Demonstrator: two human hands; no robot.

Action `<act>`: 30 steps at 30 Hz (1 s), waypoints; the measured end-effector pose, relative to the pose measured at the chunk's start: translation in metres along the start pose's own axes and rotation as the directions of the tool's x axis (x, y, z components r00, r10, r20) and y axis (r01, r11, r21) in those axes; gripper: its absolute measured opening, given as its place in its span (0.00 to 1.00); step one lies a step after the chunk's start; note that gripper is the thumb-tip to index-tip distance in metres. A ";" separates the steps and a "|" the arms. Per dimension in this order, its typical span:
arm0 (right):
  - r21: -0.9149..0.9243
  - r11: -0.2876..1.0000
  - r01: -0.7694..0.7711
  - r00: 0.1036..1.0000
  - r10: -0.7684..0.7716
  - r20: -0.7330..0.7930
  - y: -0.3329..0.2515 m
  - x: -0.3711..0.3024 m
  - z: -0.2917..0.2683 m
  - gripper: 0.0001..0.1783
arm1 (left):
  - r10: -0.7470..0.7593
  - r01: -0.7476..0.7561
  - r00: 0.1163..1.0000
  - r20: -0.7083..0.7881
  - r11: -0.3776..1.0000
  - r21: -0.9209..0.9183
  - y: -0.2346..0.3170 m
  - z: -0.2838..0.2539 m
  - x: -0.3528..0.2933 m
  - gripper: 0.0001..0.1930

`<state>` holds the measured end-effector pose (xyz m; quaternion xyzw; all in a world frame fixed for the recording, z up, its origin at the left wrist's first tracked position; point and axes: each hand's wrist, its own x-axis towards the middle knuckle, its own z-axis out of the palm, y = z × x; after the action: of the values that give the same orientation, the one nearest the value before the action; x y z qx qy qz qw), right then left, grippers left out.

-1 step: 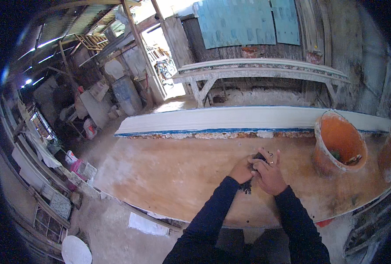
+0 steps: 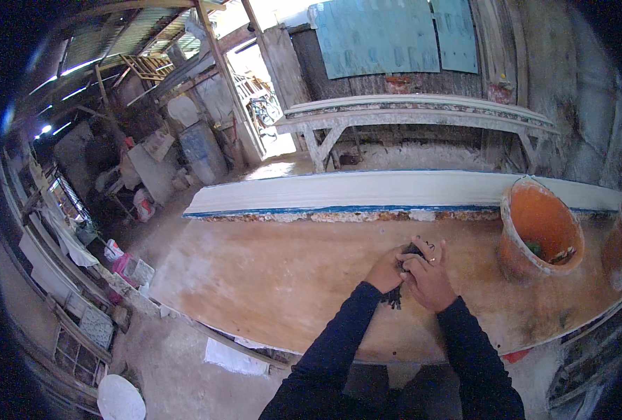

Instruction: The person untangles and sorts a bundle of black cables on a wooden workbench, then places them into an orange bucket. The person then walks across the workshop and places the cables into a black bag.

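Both hands meet over the wooden tabletop point(image 2: 276, 276), right of its middle. Between them is a dark, stringy bundle point(image 2: 393, 301), its loose strands hanging out below the fingers and its top showing above them. My left hand point(image 2: 384, 273) is closed around the bundle from the left. My right hand point(image 2: 433, 283) comes in from the right; its thumb and some fingers press on the bundle beside the left hand, while another finger points up and away. A ring sits on one right finger. The fingers hide most of the bundle, so I cannot tell its exact kind.
A dusty orange bucket point(image 2: 512, 245) with a little green thing inside stands right of my hands. Along the table's far edge lies a long white moulding point(image 2: 346, 190) with a blue edge. Behind is a white bench point(image 2: 409, 120). A white round lid-like thing point(image 2: 121, 399) is at lower left.
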<state>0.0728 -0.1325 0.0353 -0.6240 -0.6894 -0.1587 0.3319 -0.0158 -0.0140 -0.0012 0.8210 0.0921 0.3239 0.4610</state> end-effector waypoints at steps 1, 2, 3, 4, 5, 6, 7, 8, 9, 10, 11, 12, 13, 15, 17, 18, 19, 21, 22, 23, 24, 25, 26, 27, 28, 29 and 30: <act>-0.002 1.000 -0.007 1.000 0.007 -0.004 0.000 0.000 0.000 0.04 | 0.023 -0.024 0.999 -0.041 1.000 -0.017 0.001 0.001 0.002 0.19; -0.004 1.000 -0.015 1.000 0.015 -0.009 0.000 0.002 0.001 0.05 | 0.046 -0.049 0.996 -0.080 0.998 -0.033 0.002 0.002 0.005 0.17; -0.007 1.000 -0.023 1.000 0.023 -0.014 0.000 0.004 0.001 0.05 | -0.020 0.024 0.993 -0.113 0.999 0.035 0.003 0.001 0.008 0.16; -0.018 0.999 -0.031 0.999 0.031 -0.019 0.002 0.005 0.001 0.05 | -0.084 0.100 0.985 -0.151 0.990 0.100 0.004 0.000 0.011 0.15; -0.024 0.999 -0.040 0.999 0.040 -0.016 0.002 0.004 0.002 0.05 | -0.152 0.184 0.969 -0.195 0.970 0.159 0.004 0.000 0.010 0.13; -0.030 0.998 -0.050 0.999 0.049 -0.014 0.002 0.004 0.003 0.05 | -0.041 0.090 0.978 -0.203 0.966 0.242 0.002 -0.001 0.010 0.12; -0.024 0.998 -0.052 0.999 0.052 -0.017 0.001 0.004 0.004 0.05 | 0.071 -0.002 0.977 -0.200 0.946 0.325 -0.001 -0.003 0.010 0.11; -0.019 0.998 -0.055 0.998 0.054 -0.019 -0.001 0.005 0.003 0.05 | 0.180 -0.091 0.966 -0.187 0.910 0.404 -0.003 -0.005 0.010 0.11; -0.013 0.998 -0.057 0.998 0.057 -0.020 -0.002 0.005 0.002 0.05 | 0.147 -0.067 0.971 -0.189 0.924 0.377 -0.005 -0.006 0.010 0.11; -0.002 0.998 -0.066 0.998 0.066 -0.018 -0.003 0.006 0.003 0.05 | 0.114 -0.041 0.975 -0.189 0.936 0.350 -0.006 -0.007 0.010 0.11; 0.003 0.997 -0.082 0.996 0.082 -0.016 -0.002 0.005 0.003 0.05 | 0.082 -0.020 0.980 -0.183 0.948 0.318 -0.002 -0.007 0.012 0.11; 0.007 0.995 -0.098 0.995 0.098 -0.014 -0.001 0.004 0.003 0.04 | 0.002 0.040 0.986 -0.166 0.967 0.251 0.003 -0.007 0.013 0.11; 0.021 0.992 -0.128 0.991 0.129 -0.028 0.001 0.003 0.004 0.04 | -0.077 0.103 0.987 -0.143 0.978 0.184 0.008 -0.006 0.013 0.10; 0.057 0.982 -0.178 0.982 0.181 -0.055 0.001 0.002 0.009 0.05 | -0.161 0.172 0.981 -0.110 0.980 0.103 0.013 -0.009 0.013 0.10; 0.076 0.980 -0.185 0.978 0.191 -0.082 0.000 0.002 0.011 0.05 | -0.172 0.178 0.981 -0.091 0.982 0.065 0.009 -0.010 0.013 0.11; 0.086 0.978 -0.188 0.976 0.196 -0.095 0.000 0.002 0.012 0.06 | -0.185 0.187 0.981 -0.059 0.981 0.041 0.005 -0.011 0.013 0.11; 0.097 0.977 -0.190 0.976 0.199 -0.091 -0.001 0.003 0.012 0.06 | -0.196 0.197 0.980 -0.026 0.980 0.018 0.001 -0.013 0.013 0.10; 0.115 0.974 -0.196 0.974 0.207 -0.087 -0.003 0.004 0.009 0.06 | -0.208 0.210 0.978 0.026 0.975 -0.076 -0.007 -0.014 0.014 0.10; 0.110 0.971 -0.213 0.971 0.223 -0.088 -0.004 0.004 0.009 0.06 | -0.211 0.215 0.977 0.043 0.965 -0.147 -0.011 -0.014 0.013 0.09; 0.107 0.967 -0.230 0.967 0.240 -0.089 -0.004 0.005 0.008 0.06 | -0.212 0.221 0.975 0.061 0.951 -0.215 -0.011 -0.014 0.013 0.09; 0.104 0.963 -0.248 0.962 0.257 -0.091 -0.005 0.005 0.007 0.07 | -0.203 0.215 0.976 0.076 0.950 -0.228 -0.010 -0.015 0.013 0.10; 0.101 0.965 -0.243 0.962 0.253 -0.102 -0.006 0.006 0.006 0.07 | -0.192 0.209 0.977 0.093 0.948 -0.240 -0.010 -0.016 0.014 0.11; 0.092 0.965 -0.247 0.960 0.257 -0.114 -0.006 0.005 0.002 0.07 | -0.180 0.205 0.976 0.119 0.944 -0.257 -0.010 -0.014 0.014 0.11; 0.081 0.964 -0.254 0.957 0.262 -0.127 -0.007 0.004 -0.001 0.08 | -0.236 0.261 0.963 0.127 0.934 -0.244 -0.010 -0.013 0.015 0.12; 0.095 0.962 -0.258 0.956 0.268 -0.121 -0.006 0.004 -0.001 0.08 | -0.289 0.315 0.947 0.137 0.921 -0.231 -0.012 -0.013 0.015 0.13; 0.111 0.956 -0.271 0.952 0.283 -0.116 -0.005 0.005 0.003 0.08 | -0.345 0.373 0.925 0.156 0.903 -0.214 -0.018 -0.013 0.013 0.14; 0.112 0.949 -0.296 0.945 0.308 -0.113 -0.003 0.004 0.004 0.09 | -0.292 0.327 0.943 0.159 0.899 -0.292 -0.027 -0.013 0.012 0.15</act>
<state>0.0692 -0.1277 0.0354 -0.6946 -0.5692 -0.1138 0.4250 -0.0103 0.0153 -0.0131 0.7285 0.1428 0.2108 0.6360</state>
